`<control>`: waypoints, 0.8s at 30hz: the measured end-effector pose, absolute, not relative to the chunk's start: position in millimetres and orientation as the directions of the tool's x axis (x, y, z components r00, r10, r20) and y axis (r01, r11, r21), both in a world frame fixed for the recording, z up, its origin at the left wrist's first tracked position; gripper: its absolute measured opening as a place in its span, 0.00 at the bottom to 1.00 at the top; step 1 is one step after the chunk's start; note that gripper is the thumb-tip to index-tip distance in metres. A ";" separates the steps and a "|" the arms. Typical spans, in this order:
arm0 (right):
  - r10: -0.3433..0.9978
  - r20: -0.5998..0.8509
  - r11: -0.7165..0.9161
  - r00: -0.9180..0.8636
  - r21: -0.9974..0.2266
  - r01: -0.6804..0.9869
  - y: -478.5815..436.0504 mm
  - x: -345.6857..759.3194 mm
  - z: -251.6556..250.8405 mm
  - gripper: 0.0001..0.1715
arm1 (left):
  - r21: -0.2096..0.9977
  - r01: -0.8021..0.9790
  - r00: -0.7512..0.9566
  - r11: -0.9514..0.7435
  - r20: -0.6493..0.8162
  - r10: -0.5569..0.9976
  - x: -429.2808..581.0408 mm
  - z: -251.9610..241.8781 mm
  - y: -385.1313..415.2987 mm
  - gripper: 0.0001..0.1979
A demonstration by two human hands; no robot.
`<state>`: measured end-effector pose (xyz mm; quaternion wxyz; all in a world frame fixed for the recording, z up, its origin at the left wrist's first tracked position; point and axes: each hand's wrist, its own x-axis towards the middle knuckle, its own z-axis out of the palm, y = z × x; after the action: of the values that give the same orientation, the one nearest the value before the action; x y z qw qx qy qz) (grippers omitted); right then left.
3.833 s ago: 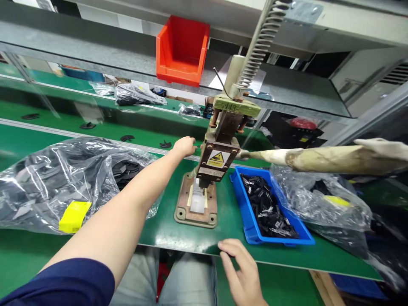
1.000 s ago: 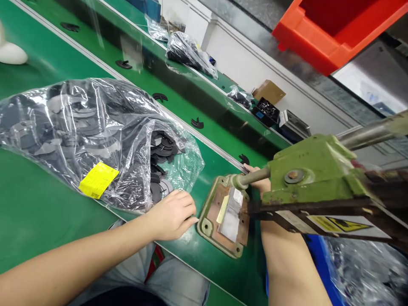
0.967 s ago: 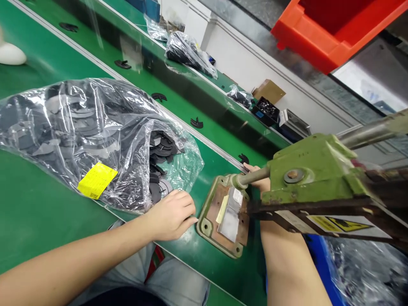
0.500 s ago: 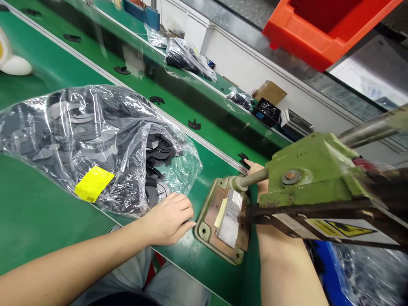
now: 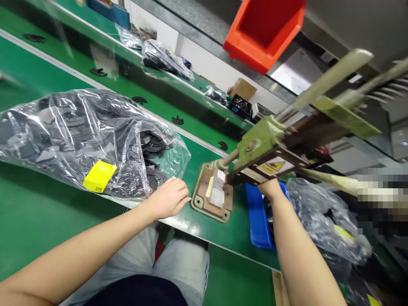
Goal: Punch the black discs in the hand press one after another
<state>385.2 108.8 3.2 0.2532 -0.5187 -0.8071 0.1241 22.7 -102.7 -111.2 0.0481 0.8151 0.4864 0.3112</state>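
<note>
My left hand [image 5: 171, 197] rests at the front edge of the green bench, fingers curled together and thumb toward the press base [image 5: 199, 207]. Whatever it may hold is hidden. Beside it lies a clear plastic bag [image 5: 105, 140] full of black curved plastic parts [image 5: 153, 144], its mouth facing my hand. My right hand [image 5: 268, 188] reaches over a blue bin [image 5: 256, 221], behind the head of the green hand press [image 5: 256, 138]; its fingers are hidden. A flat grey metal block [image 5: 217, 191] sits on the press base.
Several black curved parts [image 5: 177, 120] lie spaced along the green strip behind a metal rail [image 5: 204, 146]. A red bin [image 5: 264, 38] hangs above. Clear bags [image 5: 328, 216] are at the right. Long press levers [image 5: 328, 85] jut out at the upper right.
My right hand has moved from a black part on the strip behind the press to the blue bin at right. The view has shifted right; my left hand stays near the bag.
</note>
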 end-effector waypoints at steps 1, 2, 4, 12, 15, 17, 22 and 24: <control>0.922 0.258 0.385 -0.290 -0.514 0.767 93.1 398.4 9.9 0.22 | 0.369 0.758 0.345 -0.538 0.473 0.810 22.1 -111.5 -104.0 0.11; 0.941 0.236 0.336 -0.243 -0.572 0.748 75.5 410.5 16.7 0.22 | 0.361 0.751 0.356 -0.553 0.485 0.799 21.9 -111.2 -105.6 0.10; 0.966 0.208 0.258 -0.156 -0.690 0.676 35.2 427.7 28.7 0.22 | 0.366 0.730 0.358 -0.577 0.515 0.779 24.1 -108.3 -110.2 0.08; 0.992 0.030 0.056 -0.122 -0.975 0.217 -132.4 358.4 -8.1 0.22 | 0.627 0.396 0.254 -0.671 0.628 0.736 75.0 -63.4 -157.8 0.15; 0.977 -0.064 -0.050 -0.204 -0.996 0.075 -162.1 317.8 -35.3 0.21 | 0.695 0.316 0.307 -0.645 0.569 0.763 87.1 -54.9 -172.5 0.17; 0.963 -0.104 -0.106 -0.251 -0.994 0.004 -169.7 300.2 -47.9 0.22 | 0.720 0.320 0.321 -0.616 0.530 0.785 87.2 -57.0 -178.0 0.14; 0.939 -0.153 -0.190 -0.309 -0.978 -0.091 -170.5 283.2 -66.3 0.23 | 0.740 0.377 0.284 -0.556 0.479 0.830 75.5 -74.2 -185.1 0.12; 0.935 -0.161 -0.202 -0.316 -0.974 -0.099 -170.9 281.7 -71.5 0.24 | 0.742 0.397 0.284 -0.541 0.461 0.841 73.3 -79.8 -187.5 0.12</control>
<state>281.7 -170.9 -71.5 0.3995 -0.4270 -0.4895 0.6469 73.3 -187.5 -79.8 0.2530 0.7603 0.4070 0.4386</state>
